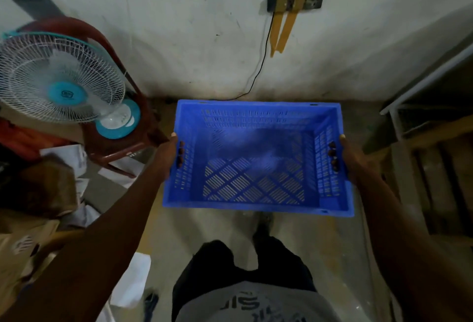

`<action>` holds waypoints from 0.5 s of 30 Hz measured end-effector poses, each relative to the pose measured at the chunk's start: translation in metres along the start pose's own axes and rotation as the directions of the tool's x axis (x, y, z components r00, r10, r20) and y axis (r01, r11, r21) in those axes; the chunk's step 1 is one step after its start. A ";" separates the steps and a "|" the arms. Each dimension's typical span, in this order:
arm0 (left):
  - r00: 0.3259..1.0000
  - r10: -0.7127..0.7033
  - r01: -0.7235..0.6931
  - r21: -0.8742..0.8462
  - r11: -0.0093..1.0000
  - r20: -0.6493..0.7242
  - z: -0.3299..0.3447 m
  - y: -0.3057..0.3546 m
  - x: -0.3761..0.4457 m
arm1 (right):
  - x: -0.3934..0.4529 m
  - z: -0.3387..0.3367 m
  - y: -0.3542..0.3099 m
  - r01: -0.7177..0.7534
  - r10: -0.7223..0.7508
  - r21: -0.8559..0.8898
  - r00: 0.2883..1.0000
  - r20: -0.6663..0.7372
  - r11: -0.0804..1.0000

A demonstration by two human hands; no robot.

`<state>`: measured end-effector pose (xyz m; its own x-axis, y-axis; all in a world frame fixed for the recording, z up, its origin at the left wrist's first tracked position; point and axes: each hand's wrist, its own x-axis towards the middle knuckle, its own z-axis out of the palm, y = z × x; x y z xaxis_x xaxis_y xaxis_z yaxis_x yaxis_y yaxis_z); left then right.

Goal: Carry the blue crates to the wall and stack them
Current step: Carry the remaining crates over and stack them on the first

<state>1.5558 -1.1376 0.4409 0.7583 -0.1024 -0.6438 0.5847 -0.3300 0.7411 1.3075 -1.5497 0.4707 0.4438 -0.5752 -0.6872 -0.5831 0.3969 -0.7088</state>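
An empty blue crate (258, 157) with slotted walls and a lattice floor hangs in front of me, held level above the concrete floor close to the wall (194, 40). My left hand (169, 154) grips its left side, fingertips poking through the handle slot. On the crate's right side my right hand (345, 157) holds the other handle the same way. No other blue crate is in view.
A white and teal table fan (61, 78) sits on a brown plastic chair (122, 127) at the left, with cardboard boxes (38, 188) and papers below it. A black cable (258, 65) runs down the wall. A metal shelf frame (419, 101) stands at the right.
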 end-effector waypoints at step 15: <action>0.995 -0.098 0.100 0.115 0.988 -0.024 0.084 0.026 0.246 | 0.254 0.078 -0.037 -0.133 0.133 -0.020 0.991 0.006 0.991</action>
<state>1.7333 -1.2497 0.2858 0.7037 -0.0473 -0.7089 0.6207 -0.4446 0.6458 1.4945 -1.6548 0.3095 0.3666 -0.5129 -0.7762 -0.6502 0.4555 -0.6081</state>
